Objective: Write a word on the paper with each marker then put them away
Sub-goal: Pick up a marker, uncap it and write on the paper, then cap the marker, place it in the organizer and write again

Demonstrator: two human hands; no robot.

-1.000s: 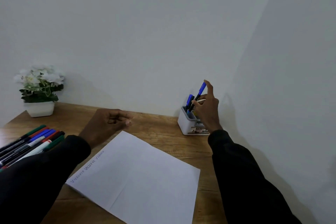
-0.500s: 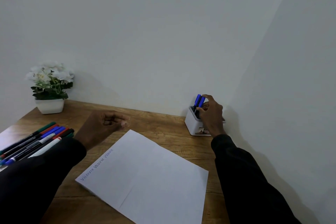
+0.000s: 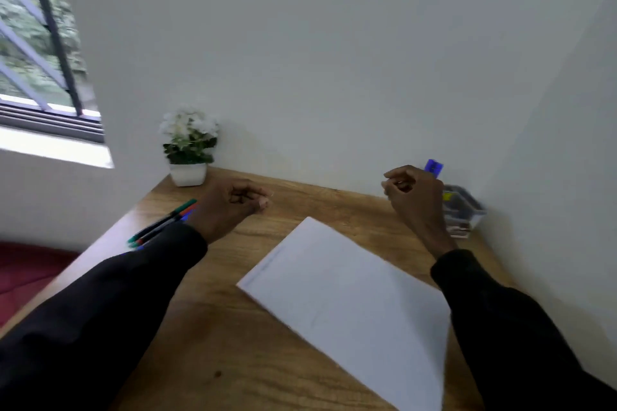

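Blue markers (image 3: 433,166): capped tops stand up out of the pen holder at the far right of the worktop, just behind the right hand's knuckles; only the tips show, blurred.
Pen holder (image 3: 465,210): small pale box near the corner where the two walls meet, partly hidden by the right hand, with a dark and yellow blur inside that cannot be made out.
Right hand (image 3: 415,200): raised just in front of the holder, its fingers (image 3: 395,177) curled loosely inward, holding nothing; they are apart from the blue markers, which lie behind them.
Paper (image 3: 350,307): white sheet lying flat and turned at an angle on the worktop between the two forearms; a faint line of writing runs along its left edge, too blurred to read.
Left hand (image 3: 230,207): resting on the worktop beyond the sheet's far corner, fingers bent into a loose fist, empty.
Loose markers (image 3: 160,227): a bundle with green, red and blue ends lying on the worktop just left of the left wrist, partly under the dark sleeve (image 3: 117,294).
Worktop (image 3: 233,360): wood-grain surface.
Flower pot (image 3: 187,173): white pot of white blossoms at the back left corner, against the wall.
Window (image 3: 36,43): at the far left, with dark bars.
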